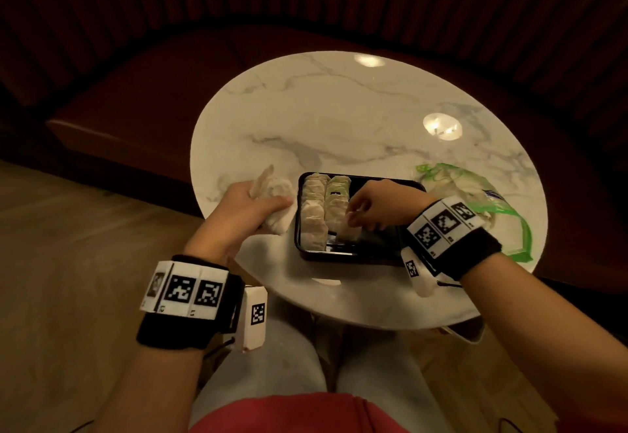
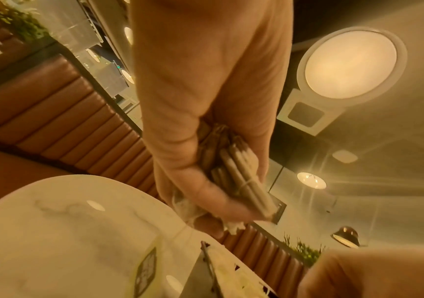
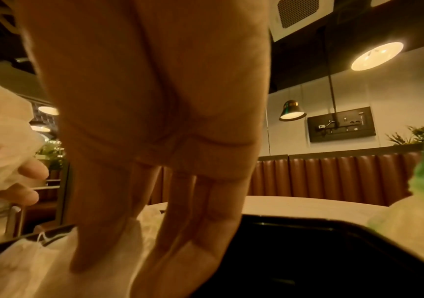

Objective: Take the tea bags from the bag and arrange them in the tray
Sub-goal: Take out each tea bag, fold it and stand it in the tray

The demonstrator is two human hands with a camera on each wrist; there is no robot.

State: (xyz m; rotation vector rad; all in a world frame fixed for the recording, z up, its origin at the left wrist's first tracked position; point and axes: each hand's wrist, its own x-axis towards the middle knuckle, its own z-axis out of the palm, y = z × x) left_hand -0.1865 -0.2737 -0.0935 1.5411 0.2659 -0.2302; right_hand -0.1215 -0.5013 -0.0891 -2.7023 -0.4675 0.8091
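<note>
From above, your left hand [image 1: 249, 206] grips a bundle of white paper tea bags [image 1: 277, 194] beside the black rectangular tray [image 1: 356, 255] on the round marble surface [image 1: 339, 109]. Your right hand [image 1: 373, 206], fingers pointing down, pinches one tea bag [image 1: 348, 230] in the tray's second row. The left wrist view shows the bundle's stacked edges [image 2: 244, 177]. The clear, green-edged plastic bag [image 1: 475, 191] lies right of the tray.

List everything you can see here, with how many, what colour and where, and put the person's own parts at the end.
table: one, white marble, round, in front of the person
tray: one, black, on the table's near side
tea bags in tray: two rows, count unclear, pale, tray's left part
plastic bag: one, clear with green trim, right of the tray
bench seat: one, brown, behind the table
left hand: grips a bundle of tea bags, left of the tray
right hand: fingers on a tea bag in the tray
</note>
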